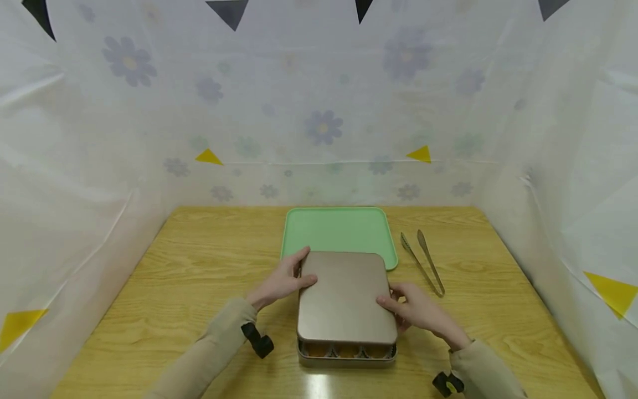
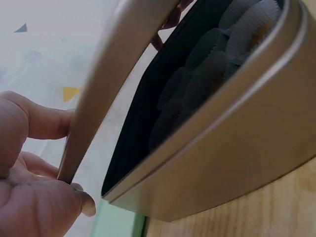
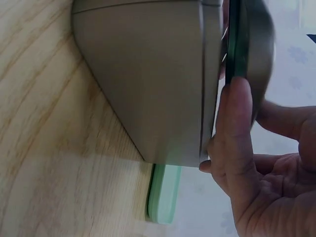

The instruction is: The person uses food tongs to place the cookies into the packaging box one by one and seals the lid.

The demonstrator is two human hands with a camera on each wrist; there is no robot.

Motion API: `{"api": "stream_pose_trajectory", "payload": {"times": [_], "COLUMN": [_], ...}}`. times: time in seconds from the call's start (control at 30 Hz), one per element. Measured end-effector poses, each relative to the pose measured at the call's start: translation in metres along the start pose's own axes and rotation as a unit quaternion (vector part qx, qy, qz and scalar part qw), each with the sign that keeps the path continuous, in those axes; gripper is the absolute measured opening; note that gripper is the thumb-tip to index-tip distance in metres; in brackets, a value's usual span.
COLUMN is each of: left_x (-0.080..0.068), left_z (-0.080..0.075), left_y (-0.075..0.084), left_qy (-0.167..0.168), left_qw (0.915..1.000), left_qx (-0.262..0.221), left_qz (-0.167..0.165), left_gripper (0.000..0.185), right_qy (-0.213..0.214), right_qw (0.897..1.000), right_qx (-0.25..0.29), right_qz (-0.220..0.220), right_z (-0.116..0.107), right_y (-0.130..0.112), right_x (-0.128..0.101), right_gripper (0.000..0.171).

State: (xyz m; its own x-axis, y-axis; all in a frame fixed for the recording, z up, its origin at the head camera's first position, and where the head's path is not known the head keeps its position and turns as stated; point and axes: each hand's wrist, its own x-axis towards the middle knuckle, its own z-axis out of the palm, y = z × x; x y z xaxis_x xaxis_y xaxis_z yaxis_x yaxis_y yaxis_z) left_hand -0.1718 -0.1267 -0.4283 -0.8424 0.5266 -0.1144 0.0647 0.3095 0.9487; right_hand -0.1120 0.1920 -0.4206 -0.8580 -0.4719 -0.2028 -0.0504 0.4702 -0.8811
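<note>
A bronze-coloured metal lid (image 1: 344, 299) is raised off a matching rectangular tin (image 1: 347, 363). My left hand (image 1: 285, 281) grips the lid by its far left side, thumb on top and fingers beneath. With thumb on top, my right hand (image 1: 416, 307) holds the lid's right edge; in the right wrist view its fingers (image 3: 237, 133) reach under the lid beside the tin's rim. Inside the tin sit several round pieces in pleated paper cups (image 2: 212, 64), partly covered by the lid in the head view.
Behind the tin lies a light green tray (image 1: 339, 228), its near part hidden by the lid. Metal tongs (image 1: 426, 266) lie spread on the wooden table (image 1: 209, 249) to the right. White patterned sheeting (image 1: 324, 83) closes off the back and sides.
</note>
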Motion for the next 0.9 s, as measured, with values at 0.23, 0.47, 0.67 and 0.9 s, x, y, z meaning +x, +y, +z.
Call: {"api": "stream_pose_trajectory", "payload": {"times": [0.23, 0.47, 0.67, 0.9], "left_x": [-0.002, -0.007, -0.009, -0.01], "left_z": [0.007, 0.009, 0.009, 0.01], "left_y": [-0.007, -0.009, -0.011, -0.017], "left_qy": [0.002, 0.003, -0.005, -0.005], "left_qw": [0.9997, 0.9994, 0.9997, 0.9997], "left_qx": [0.026, 0.034, 0.023, 0.022], "left_qz": [0.002, 0.0, -0.001, -0.005], "left_gripper": [0.084, 0.084, 0.085, 0.085], "right_qy": [-0.008, -0.024, -0.024, -0.026], "right_qw": [0.999, 0.999, 0.999, 0.999], "right_qx": [-0.029, -0.024, -0.025, -0.03], "right_qz": [-0.012, 0.003, 0.014, 0.006], "right_z": [0.003, 0.007, 0.008, 0.01], "right_y": [0.006, 0.007, 0.008, 0.009], "right_x": [-0.003, -0.005, -0.005, -0.005], "right_gripper": [0.045, 0.048, 0.043, 0.049]}}
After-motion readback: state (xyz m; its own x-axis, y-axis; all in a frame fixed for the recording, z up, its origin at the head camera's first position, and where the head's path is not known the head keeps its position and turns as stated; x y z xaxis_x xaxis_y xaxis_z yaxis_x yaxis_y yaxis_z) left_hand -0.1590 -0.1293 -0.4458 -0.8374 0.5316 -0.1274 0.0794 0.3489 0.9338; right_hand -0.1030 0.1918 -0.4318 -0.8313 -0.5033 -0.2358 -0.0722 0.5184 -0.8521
